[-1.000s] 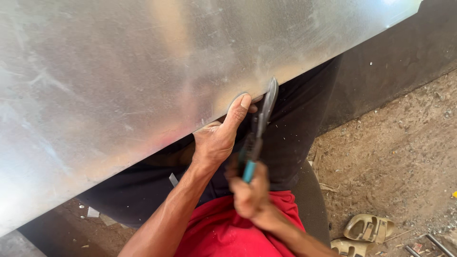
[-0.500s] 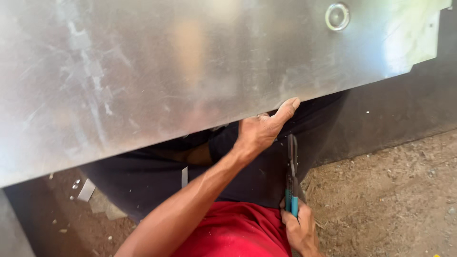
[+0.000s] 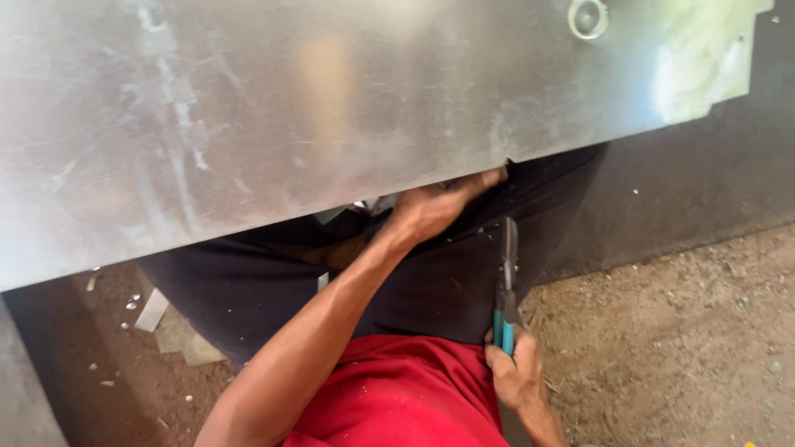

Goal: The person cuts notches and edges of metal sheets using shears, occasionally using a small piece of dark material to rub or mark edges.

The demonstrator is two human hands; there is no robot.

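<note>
Sheet (image 3: 331, 108) of bare metal across the lap, filling the upper view, lower edge notched just above the left hand (image 3: 431, 211). Left fingers curled up under that edge, pinching it beside the notch. Right hand (image 3: 515, 372) low by the red shirt (image 3: 397, 397), well apart from sheet, fist closed on teal-handled snips (image 3: 505, 281), blades together, pointing up.
</note>
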